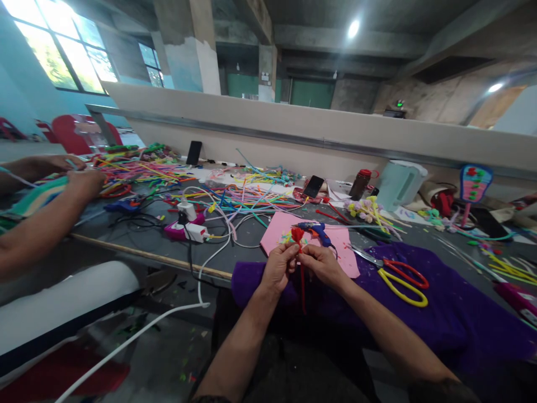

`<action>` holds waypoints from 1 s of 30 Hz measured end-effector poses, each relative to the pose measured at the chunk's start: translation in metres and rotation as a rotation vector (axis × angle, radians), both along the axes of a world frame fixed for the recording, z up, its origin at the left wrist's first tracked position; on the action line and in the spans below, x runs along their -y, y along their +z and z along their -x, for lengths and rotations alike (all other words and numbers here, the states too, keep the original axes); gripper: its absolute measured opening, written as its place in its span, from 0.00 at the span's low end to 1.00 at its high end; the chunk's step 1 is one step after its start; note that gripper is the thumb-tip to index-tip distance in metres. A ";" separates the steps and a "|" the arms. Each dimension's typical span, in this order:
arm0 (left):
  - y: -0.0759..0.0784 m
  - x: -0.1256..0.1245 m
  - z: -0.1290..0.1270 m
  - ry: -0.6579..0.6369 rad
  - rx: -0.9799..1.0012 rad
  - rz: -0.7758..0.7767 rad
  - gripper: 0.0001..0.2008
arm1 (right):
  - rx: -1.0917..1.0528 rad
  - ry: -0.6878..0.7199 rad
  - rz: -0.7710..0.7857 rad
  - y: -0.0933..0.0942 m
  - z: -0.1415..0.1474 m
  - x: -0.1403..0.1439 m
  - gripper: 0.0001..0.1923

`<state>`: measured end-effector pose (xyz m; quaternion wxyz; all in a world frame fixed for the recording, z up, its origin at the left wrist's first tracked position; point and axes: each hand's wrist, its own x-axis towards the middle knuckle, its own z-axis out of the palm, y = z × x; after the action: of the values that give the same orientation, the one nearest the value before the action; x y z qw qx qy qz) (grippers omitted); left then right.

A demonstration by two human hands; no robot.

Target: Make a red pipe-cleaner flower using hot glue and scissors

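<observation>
We pinch the red pipe cleaner [300,252] between both hands, left hand [279,267] and right hand [322,263] clamped on it; we keep our twists tight above the pink sheet [277,232].

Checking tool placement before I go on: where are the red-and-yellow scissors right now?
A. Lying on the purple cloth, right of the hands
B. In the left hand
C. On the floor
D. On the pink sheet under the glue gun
A: the scissors lie on the purple cloth, right of both hands, which pinch a red pipe cleaner between them.
</observation>
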<state>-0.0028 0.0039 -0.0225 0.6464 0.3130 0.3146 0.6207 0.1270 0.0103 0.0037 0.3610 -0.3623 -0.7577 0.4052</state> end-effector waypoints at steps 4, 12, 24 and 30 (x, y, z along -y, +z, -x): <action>0.000 0.000 0.000 -0.009 0.011 0.009 0.13 | -0.040 0.000 0.054 0.001 0.000 0.001 0.12; 0.002 0.001 0.000 -0.028 -0.025 -0.019 0.14 | -0.087 0.001 0.063 -0.001 0.000 -0.001 0.13; 0.005 0.003 0.000 -0.024 -0.021 0.007 0.13 | -0.104 -0.084 0.073 0.001 -0.003 -0.003 0.13; 0.007 0.004 -0.003 -0.025 -0.065 -0.018 0.13 | -0.311 -0.175 0.050 0.007 -0.006 -0.007 0.11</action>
<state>0.0003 0.0004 -0.0158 0.6408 0.3426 0.3260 0.6047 0.1335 0.0172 0.0106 0.4985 -0.3689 -0.6479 0.4423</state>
